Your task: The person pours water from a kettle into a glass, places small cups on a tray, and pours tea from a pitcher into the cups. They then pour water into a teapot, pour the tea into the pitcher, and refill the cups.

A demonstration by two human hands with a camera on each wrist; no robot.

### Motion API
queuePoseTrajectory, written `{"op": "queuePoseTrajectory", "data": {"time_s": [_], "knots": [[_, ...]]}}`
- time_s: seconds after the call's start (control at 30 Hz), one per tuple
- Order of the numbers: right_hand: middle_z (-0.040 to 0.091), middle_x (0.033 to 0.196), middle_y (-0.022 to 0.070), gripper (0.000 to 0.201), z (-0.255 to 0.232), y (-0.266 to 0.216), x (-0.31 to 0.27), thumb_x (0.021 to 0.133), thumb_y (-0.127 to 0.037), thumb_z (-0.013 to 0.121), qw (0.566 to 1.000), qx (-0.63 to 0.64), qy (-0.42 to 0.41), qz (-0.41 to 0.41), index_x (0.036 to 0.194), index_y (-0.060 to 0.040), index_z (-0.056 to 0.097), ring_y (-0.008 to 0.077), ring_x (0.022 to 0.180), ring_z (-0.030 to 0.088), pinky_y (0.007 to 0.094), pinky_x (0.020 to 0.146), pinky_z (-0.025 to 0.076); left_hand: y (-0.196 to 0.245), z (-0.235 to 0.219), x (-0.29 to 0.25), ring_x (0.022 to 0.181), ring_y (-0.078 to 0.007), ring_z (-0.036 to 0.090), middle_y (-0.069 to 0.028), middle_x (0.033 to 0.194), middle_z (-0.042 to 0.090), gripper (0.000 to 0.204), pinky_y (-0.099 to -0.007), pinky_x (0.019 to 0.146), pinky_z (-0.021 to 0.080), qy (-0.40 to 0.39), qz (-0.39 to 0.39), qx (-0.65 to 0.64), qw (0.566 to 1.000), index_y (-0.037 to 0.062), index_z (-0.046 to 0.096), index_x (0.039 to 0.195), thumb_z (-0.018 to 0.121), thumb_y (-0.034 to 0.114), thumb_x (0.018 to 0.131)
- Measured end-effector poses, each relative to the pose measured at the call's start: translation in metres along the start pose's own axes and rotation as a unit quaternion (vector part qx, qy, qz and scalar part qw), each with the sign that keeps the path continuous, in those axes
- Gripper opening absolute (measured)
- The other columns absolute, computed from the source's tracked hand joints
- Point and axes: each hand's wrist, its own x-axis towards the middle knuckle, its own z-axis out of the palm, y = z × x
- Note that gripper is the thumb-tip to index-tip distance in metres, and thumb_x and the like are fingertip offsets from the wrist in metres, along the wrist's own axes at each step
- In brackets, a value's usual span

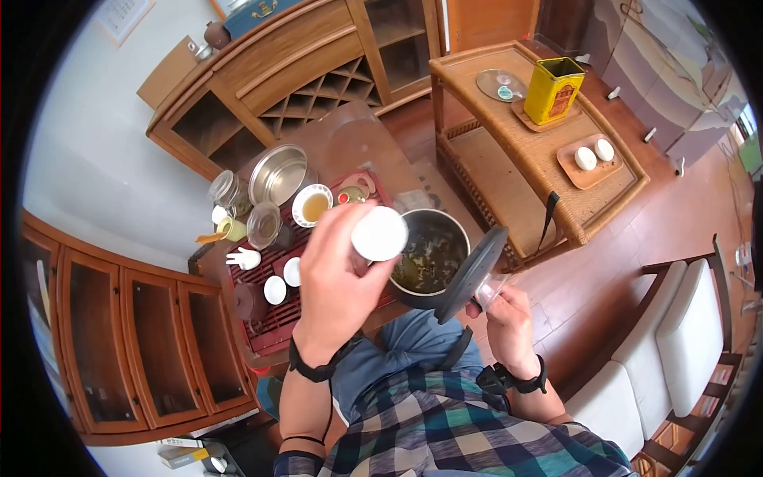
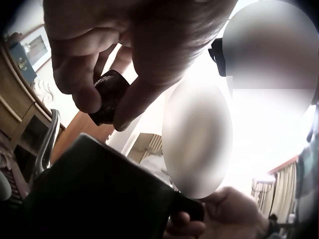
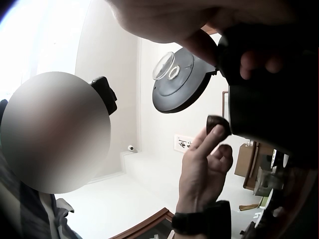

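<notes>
My left hand (image 1: 334,278) pinches a small cup (image 1: 380,234), white inside in the head view and dark outside (image 2: 108,94) in the left wrist view. The cup is raised beside and above the rim of a dark kettle (image 1: 413,300), which holds liquid and loose leaves. Its round dark lid (image 1: 472,274) stands up on the right side, with a clear part on top. Behind that lid, my right hand (image 1: 511,326) grips the kettle's handle, fingers curled round it; the lid partly hides them. In the right wrist view, the kettle's side (image 3: 259,119) is very dark.
To the left, a dark red slatted tray (image 1: 266,342) bears white cups (image 1: 275,290) and a brown teapot (image 1: 250,302). Beyond are a steel pot (image 1: 278,173), a bowl of amber liquid (image 1: 313,207) and glass jars. A wicker cart (image 1: 493,151) with a yellow tin (image 1: 550,94) stands at right.
</notes>
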Motion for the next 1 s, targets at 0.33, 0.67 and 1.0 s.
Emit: {"op": "queuePoseTrajectory", "data": {"time_s": [0.33,0.67,1.0], "knots": [[0.063,0.089,0.0087,0.025,0.000,0.001,-0.003,0.101,-0.018,0.058,0.996,0.082,-0.008,-0.015,0.103,0.0060,0.066,0.0162,0.082,0.057,0.0316,0.080,0.046,-0.055,-0.047,-0.112,0.106,-0.0165,0.068,-0.0092,0.123,0.061,0.059,-0.0290,0.085,0.059,0.135,-0.292,-0.085,0.943,-0.0019,0.055,0.135,0.079,-0.010,0.081],[0.066,0.096,0.0083,0.029,0.003,-0.003,-0.003,0.098,-0.023,0.060,0.997,0.064,0.016,-0.039,0.100,0.0045,0.068,0.0176,0.085,0.056,0.0323,0.082,0.043,-0.088,-0.025,-0.149,0.104,-0.0204,0.071,-0.0146,0.117,0.065,0.054,-0.0317,0.086,0.059,0.194,-0.347,0.081,0.914,-0.0031,0.055,0.127,0.083,0.000,0.081],[0.069,0.114,0.0137,0.027,-0.007,0.003,-0.003,0.100,-0.013,0.059,0.995,0.081,-0.036,-0.055,0.123,0.0016,0.056,0.0265,0.102,0.066,0.0427,0.094,0.051,-0.087,-0.020,-0.144,0.101,-0.0213,0.072,-0.0189,0.119,0.068,0.059,-0.0344,0.086,0.057,0.216,-0.390,0.100,0.890,-0.0055,0.052,0.131,0.084,0.002,0.082]]}}
